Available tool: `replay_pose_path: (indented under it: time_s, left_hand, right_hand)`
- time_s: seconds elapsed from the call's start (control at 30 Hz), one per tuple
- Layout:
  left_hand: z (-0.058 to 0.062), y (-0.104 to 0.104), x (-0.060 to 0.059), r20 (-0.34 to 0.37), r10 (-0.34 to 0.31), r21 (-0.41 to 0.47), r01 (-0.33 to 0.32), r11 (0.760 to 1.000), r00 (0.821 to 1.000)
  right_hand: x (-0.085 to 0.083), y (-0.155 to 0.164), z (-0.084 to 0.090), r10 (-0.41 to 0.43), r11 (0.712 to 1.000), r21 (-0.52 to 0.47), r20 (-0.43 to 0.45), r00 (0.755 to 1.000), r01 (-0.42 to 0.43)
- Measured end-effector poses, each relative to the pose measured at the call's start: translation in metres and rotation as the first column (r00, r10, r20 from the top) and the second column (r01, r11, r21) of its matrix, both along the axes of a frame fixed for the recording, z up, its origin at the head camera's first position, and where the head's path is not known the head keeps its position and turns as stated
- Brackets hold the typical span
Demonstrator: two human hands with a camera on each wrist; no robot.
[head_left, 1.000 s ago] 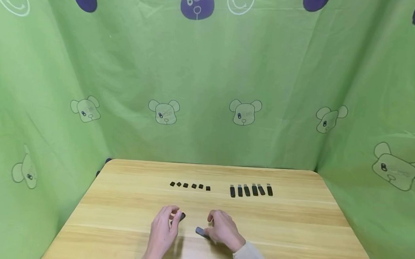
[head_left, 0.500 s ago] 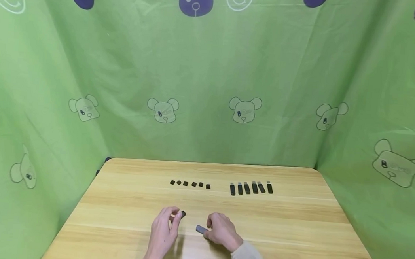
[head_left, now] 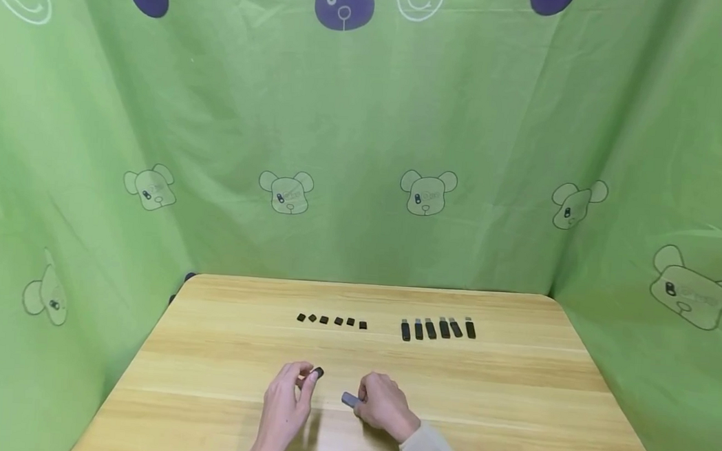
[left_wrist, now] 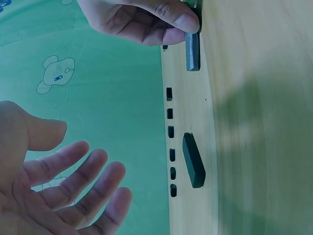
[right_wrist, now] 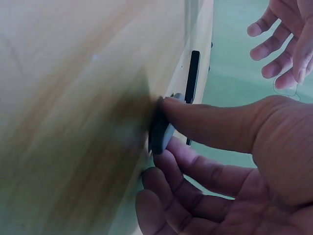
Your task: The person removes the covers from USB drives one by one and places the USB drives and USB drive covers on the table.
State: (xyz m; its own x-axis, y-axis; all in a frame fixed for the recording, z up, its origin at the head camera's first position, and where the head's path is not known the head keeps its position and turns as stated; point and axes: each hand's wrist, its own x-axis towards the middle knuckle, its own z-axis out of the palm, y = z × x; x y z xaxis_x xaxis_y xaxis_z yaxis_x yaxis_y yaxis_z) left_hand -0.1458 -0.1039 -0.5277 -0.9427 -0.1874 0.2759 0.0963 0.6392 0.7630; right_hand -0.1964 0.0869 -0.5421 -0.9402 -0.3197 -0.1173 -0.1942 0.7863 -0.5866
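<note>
Wooden table carries two far rows, six USB sticks to my right and six small black caps to my left, both well apart from my hands. Nearer me, my left hand hovers with fingers spread and holds nothing; a black cap lies flat on the wood just past its fingertips, long axis running across toward my other hand. My right hand pinches a grey USB stick between thumb and fingers, its free end pointing left at that cap, a short gap between them.
</note>
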Motion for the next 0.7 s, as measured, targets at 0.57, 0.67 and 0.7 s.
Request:
replay_pose_path:
  time_s: [0.57, 0.67, 0.7]
  left_hand:
    - [0.0, 0.005, 0.0, -0.017, -0.013, -0.005, 0.013, 1.0, 1.0]
    - [0.002, 0.006, -0.001, -0.03, -0.013, -0.005, 0.013, 1.0, 0.999]
    - [0.002, 0.007, -0.001, -0.033, -0.014, -0.003, 0.014, 1.0, 0.999]
  right_hand:
    - [0.001, 0.004, 0.006, -0.064, 0.98, -0.185, 0.081, 0.995, 0.078]
    - [-0.002, 0.008, 0.012, -0.075, 0.953, -0.284, 0.111, 0.991, 0.104]
    - [-0.003, 0.009, 0.015, -0.082, 0.946, -0.304, 0.122, 0.989, 0.116]
